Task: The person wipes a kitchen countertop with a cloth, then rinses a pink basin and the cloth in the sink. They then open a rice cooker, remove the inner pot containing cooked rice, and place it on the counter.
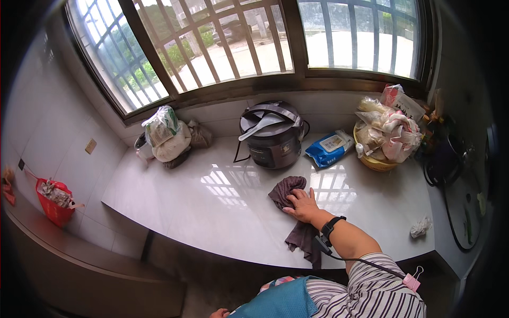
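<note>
My right hand (303,204) presses with spread fingers on a dark purple-brown cloth (287,190) on the white countertop (191,198). Part of the cloth trails under my wrist to the counter's front edge. A black strap with a small cabled device is around that wrist. Low in the picture, only a small part of my left hand (220,313) shows beside the blue apron; its fingers are mostly cut off. Behind the cloth stands a rice cooker (272,147) with a white spoon (262,125) on its lid. A blue pack of wipes (330,148) lies to its right.
A yellow basket (377,163) full of plastic bags stands at the back right, near a dark pot (443,159). Crumpled paper or plastic (420,227) lies at the right. Filled bags (171,139) stand at the back left. A red bag (55,202) is by the left wall.
</note>
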Action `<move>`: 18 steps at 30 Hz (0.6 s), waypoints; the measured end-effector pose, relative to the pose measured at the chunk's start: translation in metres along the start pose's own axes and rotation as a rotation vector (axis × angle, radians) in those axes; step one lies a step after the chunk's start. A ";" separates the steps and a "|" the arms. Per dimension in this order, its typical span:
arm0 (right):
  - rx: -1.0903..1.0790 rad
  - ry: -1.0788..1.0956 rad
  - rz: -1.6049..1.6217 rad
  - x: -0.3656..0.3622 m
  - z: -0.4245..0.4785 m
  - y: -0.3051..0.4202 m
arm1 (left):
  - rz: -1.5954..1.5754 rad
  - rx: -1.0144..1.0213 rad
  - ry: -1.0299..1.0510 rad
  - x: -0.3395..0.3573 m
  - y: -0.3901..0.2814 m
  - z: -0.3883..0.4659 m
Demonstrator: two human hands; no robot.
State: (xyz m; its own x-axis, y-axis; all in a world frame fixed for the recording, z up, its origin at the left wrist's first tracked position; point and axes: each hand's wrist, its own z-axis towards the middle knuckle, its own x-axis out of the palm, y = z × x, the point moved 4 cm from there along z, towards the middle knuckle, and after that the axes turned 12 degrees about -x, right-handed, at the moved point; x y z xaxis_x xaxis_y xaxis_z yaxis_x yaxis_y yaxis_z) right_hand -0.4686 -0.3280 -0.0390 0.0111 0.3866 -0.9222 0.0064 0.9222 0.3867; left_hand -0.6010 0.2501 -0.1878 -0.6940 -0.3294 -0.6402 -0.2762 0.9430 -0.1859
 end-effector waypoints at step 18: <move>0.002 -0.215 -0.116 -0.234 0.246 -0.049 | -0.211 0.811 -0.694 -0.228 -0.328 -0.122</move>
State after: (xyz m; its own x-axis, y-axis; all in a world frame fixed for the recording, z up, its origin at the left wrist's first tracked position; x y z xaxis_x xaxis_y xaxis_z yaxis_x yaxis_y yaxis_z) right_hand -0.2258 -0.4664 0.1598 0.2226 0.2671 -0.9376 0.0218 0.9601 0.2787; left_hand -0.4335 0.0099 0.1100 -0.0868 -0.6297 -0.7719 0.3520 0.7055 -0.6151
